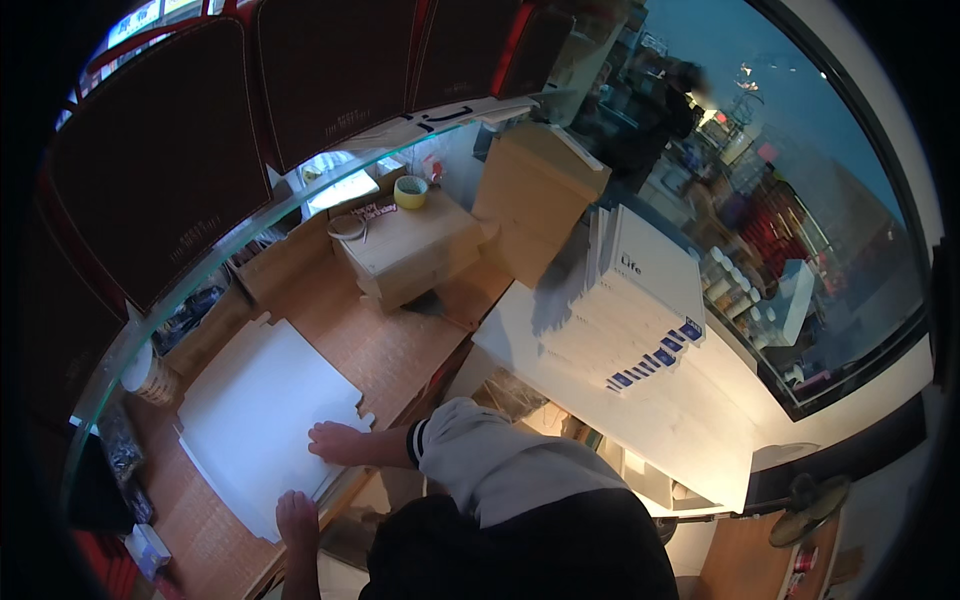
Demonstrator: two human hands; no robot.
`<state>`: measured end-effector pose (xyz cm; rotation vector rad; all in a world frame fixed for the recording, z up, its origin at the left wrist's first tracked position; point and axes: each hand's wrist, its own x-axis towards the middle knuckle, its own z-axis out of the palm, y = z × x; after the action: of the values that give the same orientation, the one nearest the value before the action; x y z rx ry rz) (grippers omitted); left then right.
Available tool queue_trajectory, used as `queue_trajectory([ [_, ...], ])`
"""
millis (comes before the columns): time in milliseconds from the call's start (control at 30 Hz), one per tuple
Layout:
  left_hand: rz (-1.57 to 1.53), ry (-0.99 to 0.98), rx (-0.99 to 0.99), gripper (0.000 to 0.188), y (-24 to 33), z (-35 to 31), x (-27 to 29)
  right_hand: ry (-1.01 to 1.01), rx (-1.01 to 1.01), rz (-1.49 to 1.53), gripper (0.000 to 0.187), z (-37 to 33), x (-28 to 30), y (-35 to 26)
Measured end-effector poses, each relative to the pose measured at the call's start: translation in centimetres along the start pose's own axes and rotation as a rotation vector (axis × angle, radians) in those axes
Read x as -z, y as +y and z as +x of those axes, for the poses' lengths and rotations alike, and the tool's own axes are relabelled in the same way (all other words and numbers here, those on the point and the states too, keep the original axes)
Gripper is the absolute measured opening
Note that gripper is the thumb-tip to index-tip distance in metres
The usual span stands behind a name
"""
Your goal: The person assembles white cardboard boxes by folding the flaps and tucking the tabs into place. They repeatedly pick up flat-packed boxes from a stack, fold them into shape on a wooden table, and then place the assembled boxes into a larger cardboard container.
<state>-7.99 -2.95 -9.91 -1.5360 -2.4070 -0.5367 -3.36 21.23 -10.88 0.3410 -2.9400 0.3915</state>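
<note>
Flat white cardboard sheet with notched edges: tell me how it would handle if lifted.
The white cardboard sheet lies flat without curling, so it is probably fairly stiff. It looks thin, so likely light for its breadth. Its small projecting tabs may bend if pushed.

Smooth, matt cardboard sheet [265, 410]

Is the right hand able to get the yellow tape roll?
Probably yes, with a stretch: the yellow tape roll sits uncovered on the cardboard box, and nothing seems to block the right hand, though it would have to leave the white sheet.
</note>
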Motion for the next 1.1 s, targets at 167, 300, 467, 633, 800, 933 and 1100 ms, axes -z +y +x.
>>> queue_trajectory([
  [167, -0.031, -0.135, -0.06, 0.014, -0.6, 0.6, 0.7, -0.004, 0.18, -0.022, 0.017, -0.4, -2.0, -3.7],
  [300, -0.036, -0.282, 0.055, 0.01, -1.5, 0.3, -0.9, 0.069, 0.233, -0.071, 0.011, 0.3, -3.9, -4.9],
  [467, -0.094, -0.143, 0.142, 0.006, 0.1, 0.9, -0.1, -0.035, 0.221, -0.056, 0.007, 1.3, -2.6, -5.1],
  [633, -0.129, -0.182, 0.277, 0.011, -3.8, -1.3, -0.9, -0.106, 0.077, 0.087, 0.006, 0.7, -2.8, -2.0],
  [800, 0.166, -0.388, 0.313, 0.031, -10.6, -6.0, -4.5, -0.091, -0.111, 0.347, 0.022, 0.5, -2.8, 4.1],
  [933, -0.005, -0.192, 0.391, 0.037, -6.0, 1.2, 0.5, -0.105, -0.218, -0.06, 0.051, 3.5, 3.8, 1.9],
  [1100, -0.255, -0.227, 0.659, 0.021, -0.7, 2.6, 0.2, -0.249, -0.196, 0.222, 0.02, 3.7, 0.6, -4.3],
])
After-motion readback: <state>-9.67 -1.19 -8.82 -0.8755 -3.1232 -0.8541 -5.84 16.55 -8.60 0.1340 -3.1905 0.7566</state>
